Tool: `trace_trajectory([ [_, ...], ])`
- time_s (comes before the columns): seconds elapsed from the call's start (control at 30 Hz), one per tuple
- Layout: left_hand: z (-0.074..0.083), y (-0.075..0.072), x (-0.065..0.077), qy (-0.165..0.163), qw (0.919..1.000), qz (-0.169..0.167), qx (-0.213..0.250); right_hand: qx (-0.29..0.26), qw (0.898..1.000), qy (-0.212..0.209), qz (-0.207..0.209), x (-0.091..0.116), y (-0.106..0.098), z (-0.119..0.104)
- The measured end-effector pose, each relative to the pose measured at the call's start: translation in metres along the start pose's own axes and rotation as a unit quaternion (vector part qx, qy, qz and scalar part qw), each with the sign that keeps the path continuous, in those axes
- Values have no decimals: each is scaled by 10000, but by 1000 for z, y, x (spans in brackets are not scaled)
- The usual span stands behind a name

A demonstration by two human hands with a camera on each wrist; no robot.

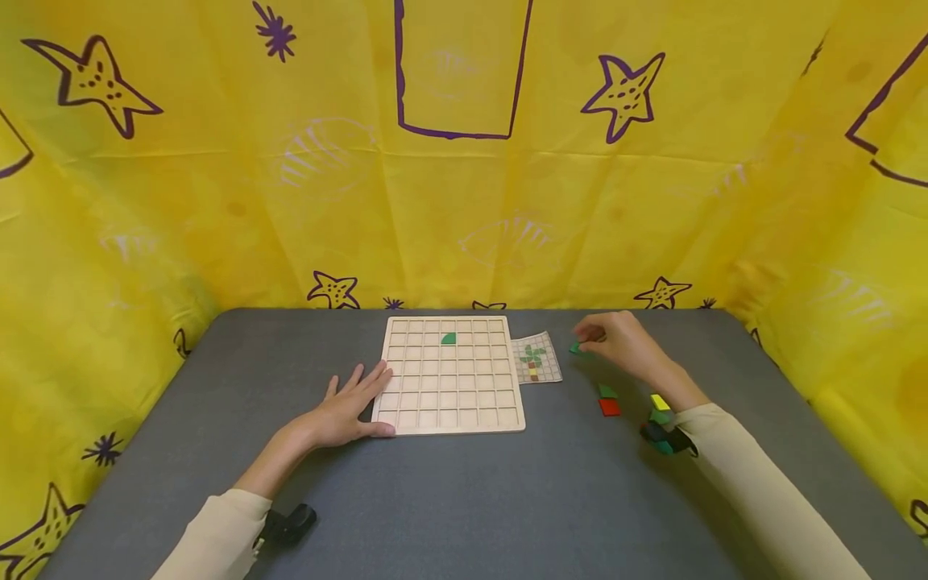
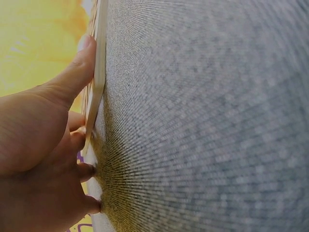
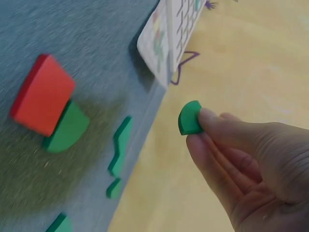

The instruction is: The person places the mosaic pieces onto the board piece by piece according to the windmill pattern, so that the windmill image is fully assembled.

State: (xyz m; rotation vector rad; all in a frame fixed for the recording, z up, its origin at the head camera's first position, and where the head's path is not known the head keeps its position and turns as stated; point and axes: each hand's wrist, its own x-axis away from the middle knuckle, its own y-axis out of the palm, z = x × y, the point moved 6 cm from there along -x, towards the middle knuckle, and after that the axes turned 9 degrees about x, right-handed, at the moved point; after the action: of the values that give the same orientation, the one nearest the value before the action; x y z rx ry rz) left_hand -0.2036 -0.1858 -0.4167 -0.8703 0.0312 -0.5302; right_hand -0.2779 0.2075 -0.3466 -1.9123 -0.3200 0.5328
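Observation:
My left hand [image 1: 339, 419] rests on the left edge of a square wooden grid board [image 1: 448, 398], its fingers spread. In the left wrist view the thumb [image 2: 77, 72] lies along the board's rim. One green quarter-circle piece [image 1: 449, 339] sits in a cell near the board's far side. Right of the board, my right hand [image 1: 625, 345] pinches another green quarter-circle piece [image 3: 189, 118] between thumb and fingers, raised over the table. Partly against the board's right edge lies a small pattern card [image 1: 551, 358] printed with a green, yellow and red figure.
A red piece [image 1: 610, 408] and a green piece [image 1: 607, 392] lie together below the right hand. Near the right wrist are a yellow piece [image 1: 659, 402] and several green ones, partly hidden by the black wrist camera [image 1: 677, 441]. A yellow patterned cloth [image 1: 435, 209] hangs behind the grey table [image 1: 464, 499].

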Motion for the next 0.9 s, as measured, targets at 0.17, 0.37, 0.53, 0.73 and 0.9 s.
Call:
trace_trajectory([
  [0.17,0,-1,1,70,10000,38,34,-29,9999,-77,-58,-13,6,-11],
  [0.37,1,-1,1,32,10000,41,12,-203,9994,-231,-130,-24,15,-22],
  [0.53,2,-2,1,23,10000,18,7,-261,9994,-154,-166,-28,18,-27],
  [0.73,2,-1,1,8,10000,13,41,-357,9990,-263,-81,-35,20,-33],
  [0.9,2,-1,2,14,10000,35,33,-482,9982,-357,-1,-41,23,-41],
])
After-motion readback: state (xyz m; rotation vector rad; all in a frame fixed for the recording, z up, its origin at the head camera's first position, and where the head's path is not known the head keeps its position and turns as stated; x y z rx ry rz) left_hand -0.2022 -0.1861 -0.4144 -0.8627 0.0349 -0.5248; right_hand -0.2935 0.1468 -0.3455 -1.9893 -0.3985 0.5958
